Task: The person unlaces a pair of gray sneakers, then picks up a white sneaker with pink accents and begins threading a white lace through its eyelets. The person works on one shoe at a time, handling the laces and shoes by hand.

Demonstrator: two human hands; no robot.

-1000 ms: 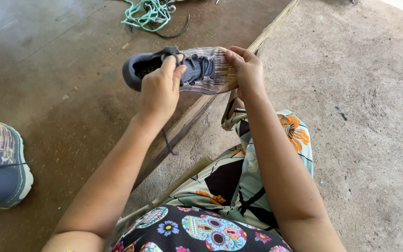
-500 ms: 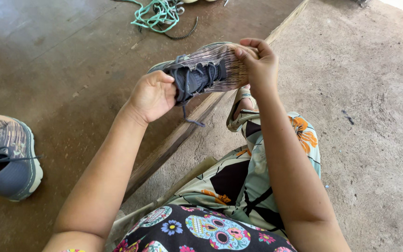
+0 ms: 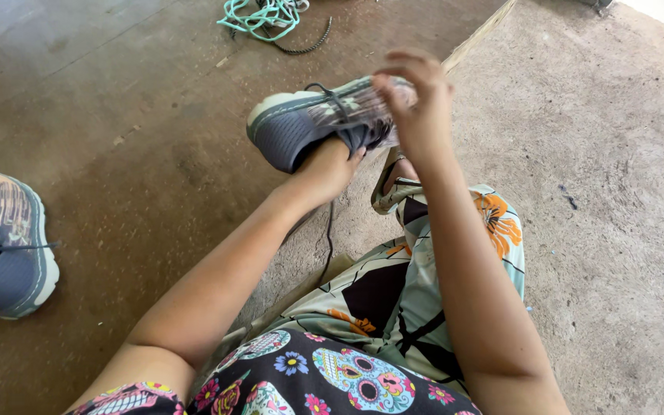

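Observation:
A grey running shoe (image 3: 290, 127) with a pale sole is held up over the floor, its heel toward the left. Under its middle, my left hand (image 3: 332, 165) grips the tongue and lace area from below. My right hand (image 3: 418, 100) is blurred and curls over the striped toe end. A dark lace (image 3: 329, 230) hangs loose from the shoe down past my left wrist. Both forearms reach out over my lap, which is covered in flowered and skull-patterned cloth (image 3: 393, 307).
A second grey shoe (image 3: 5, 246) with dark laces lies on the brown floor at the left edge. A tangle of teal laces (image 3: 259, 15) and a dark cord (image 3: 305, 48) lie at the top. A wooden strip (image 3: 479, 34) divides the brown floor from grey concrete (image 3: 609, 192).
The shoe has turned so that its heel and sole face up and left. My left hand has slid from the laces to under the shoe, and the lace now dangles lower.

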